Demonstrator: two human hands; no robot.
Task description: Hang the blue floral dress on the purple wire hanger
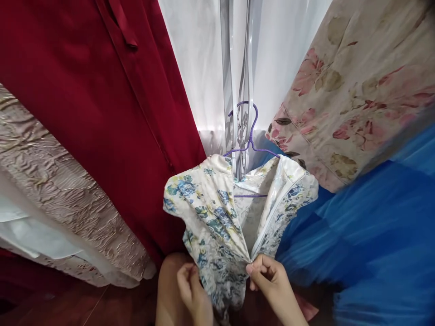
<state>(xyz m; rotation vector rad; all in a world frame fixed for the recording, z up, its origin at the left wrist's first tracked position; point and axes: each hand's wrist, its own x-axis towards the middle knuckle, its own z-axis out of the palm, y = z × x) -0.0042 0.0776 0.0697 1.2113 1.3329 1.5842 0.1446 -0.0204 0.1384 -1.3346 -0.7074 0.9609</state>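
Note:
A white cap-sleeved floral dress (217, 222) with blue roses hangs on a purple wire hanger (252, 136). Its zipper (272, 222) is undone from the neckline down to my right hand (268, 276), leaving the front spread in a V. The thumb and forefinger of that hand pinch the zipper pull, which they mostly cover. My left hand (193, 287) is at the dress's lower left edge, fingers curled in. Whether cloth is between those fingers is hidden. The dress's lower end narrows and bunches between my hands.
Long garments hang all round: a dark red one (102, 99), a cream textured one (68, 190), a white one (193, 59), a pink-flowered one (360, 104) and a blue sheer one (374, 226). White straps (250, 59) dangle at the hanger. Below lies a reddish-brown floor (112, 303).

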